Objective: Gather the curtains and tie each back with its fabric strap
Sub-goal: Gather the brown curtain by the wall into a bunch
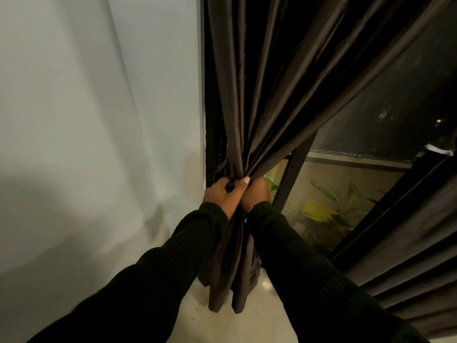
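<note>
Two hands meet at the middle of the view, and both are yours. Starting at the far left, a pale wall (pixel 86 120) fills that side, plain and shadowed low down. Next comes the dark window frame (pixel 210 120), running upright beside the wall. Your left hand (pixel 220 193) sits just right of that frame, its grip closed around the gathered dark brown curtain (pixel 247 95), thumb on the near side and fingers wrapped into the folds. Your right hand (pixel 256 191) presses against the left one, touching it, and its grip is also closed on the same bunch; one pale fingernail shows at the top. Both arms wear dark ribbed sleeves (pixel 173 280). Above your hands the curtain fans upward and to the right in long pleats; below them it hangs as a narrow bundle whose ends reach close to the light floor (pixel 222 325). I cannot tell whether a strap is among the folds. Further right, green leaves (pixel 324 209) show through the glass. At the far right, a second dark curtain (pixel 408 268) hangs in loose pleats.
</note>
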